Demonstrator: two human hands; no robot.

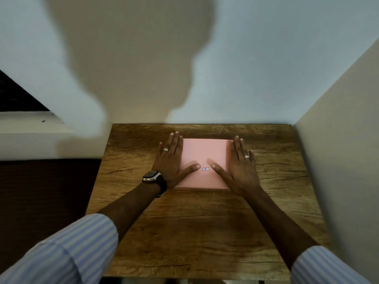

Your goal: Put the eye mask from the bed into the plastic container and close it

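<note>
Pink plastic container [203,158], square, lid on, small label near its front edge, sits on the wooden table [205,232] toward the wall. Left hand [171,160] and right hand [241,167] lie flat on its lid, fingers extended, gripping nothing.

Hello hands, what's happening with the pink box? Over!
Left hand and right hand flat, open, on the pink box. Lid on. Eye mask not in view. Nothing in the way.
</note>
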